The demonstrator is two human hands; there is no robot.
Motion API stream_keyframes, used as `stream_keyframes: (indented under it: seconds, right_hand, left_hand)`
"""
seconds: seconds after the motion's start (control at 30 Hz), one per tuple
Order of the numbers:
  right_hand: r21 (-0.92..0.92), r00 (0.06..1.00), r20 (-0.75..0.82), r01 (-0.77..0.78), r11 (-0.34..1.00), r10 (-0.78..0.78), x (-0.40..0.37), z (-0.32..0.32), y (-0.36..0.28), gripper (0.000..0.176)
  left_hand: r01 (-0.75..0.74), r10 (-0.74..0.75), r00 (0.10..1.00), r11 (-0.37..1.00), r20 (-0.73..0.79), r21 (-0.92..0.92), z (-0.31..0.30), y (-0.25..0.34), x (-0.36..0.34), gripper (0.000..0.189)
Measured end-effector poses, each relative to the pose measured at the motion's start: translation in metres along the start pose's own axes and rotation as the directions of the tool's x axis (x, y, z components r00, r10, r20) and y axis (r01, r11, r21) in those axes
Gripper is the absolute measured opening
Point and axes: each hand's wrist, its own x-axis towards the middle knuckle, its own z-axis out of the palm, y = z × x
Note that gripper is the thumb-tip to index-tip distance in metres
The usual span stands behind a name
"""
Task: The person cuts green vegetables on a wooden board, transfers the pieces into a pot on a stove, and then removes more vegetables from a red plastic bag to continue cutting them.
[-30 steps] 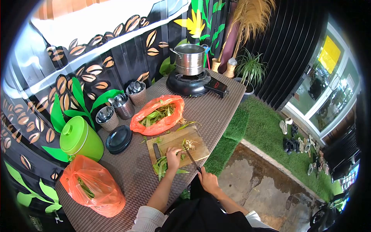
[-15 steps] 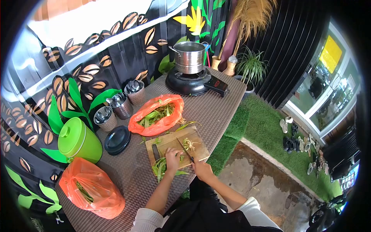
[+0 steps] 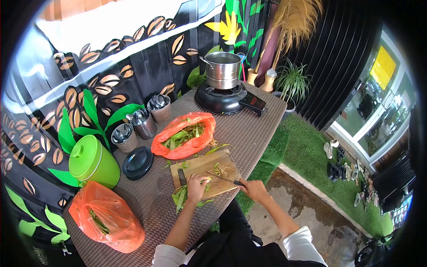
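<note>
My right hand [image 3: 255, 190] grips the dark handle of a knife [image 3: 224, 178]; its blade points left over the wooden cutting board [image 3: 231, 161]. Closed on leafy greens, my left hand [image 3: 195, 188] rests at the board's left part. Long leaves [image 3: 179, 198] spread below and left of that hand, over the board's edge. Just beyond the blade lies a small heap of pale, stringy roots [image 3: 221, 169]. An open orange plastic bag [image 3: 165, 152] filled with leafy greens [image 3: 184, 136] sits behind the board.
A metal pot [image 3: 222, 73] stands on a black portable stove [image 3: 218, 100] at the table's far end. Black plates [image 3: 138, 162], cutlery cups [image 3: 144, 124] and a lidded green bucket [image 3: 95, 162] line the wall side. Another orange bag [image 3: 109, 218] stands at left.
My right hand and the knife have moved right, away from my left hand, and the blade now lies more level across the board. My left hand stays on the greens. The view has shifted slightly.
</note>
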Motion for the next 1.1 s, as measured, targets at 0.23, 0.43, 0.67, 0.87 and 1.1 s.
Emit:
stream_keyframes:
  seconds: [0.23, 0.43, 0.67, 0.87, 1.1]
  right_hand:
    - [0.014, 0.988, -0.151, -0.024, 1.0, 0.025, 0.074, 0.011, 0.037, 0.03]
    - [-0.028, 0.969, -0.168, -0.19, 0.981, 0.183, 0.136, 0.004, 0.032, 0.03]
    - [0.11, 0.925, -0.236, -0.281, 0.954, 0.299, 0.083, 0.004, -0.002, 0.028]
    - [0.188, 0.938, -0.283, -0.149, 0.971, 0.198, 0.019, 0.007, -0.007, 0.027]
    - [0.062, 0.958, -0.282, -0.034, 0.997, 0.05, -0.007, -0.004, -0.01, 0.024]
  left_hand:
    - [-0.028, 0.026, 0.999, 0.996, 0.027, 0.079, 0.004, 0.004, 0.005, 0.013]
    - [0.017, -0.011, 0.996, 0.998, 0.091, -0.065, 0.002, -0.005, 0.023, 0.014]
    - [-0.068, 0.073, 0.99, 0.997, 0.124, -0.049, -0.029, -0.01, 0.04, 0.024]
    - [0.01, -0.019, 0.977, 0.999, 0.211, 0.04, -0.029, -0.028, 0.037, 0.023]
    - [0.126, -0.123, 0.972, 0.992, 0.201, -0.003, -0.025, -0.029, 0.038, 0.024]
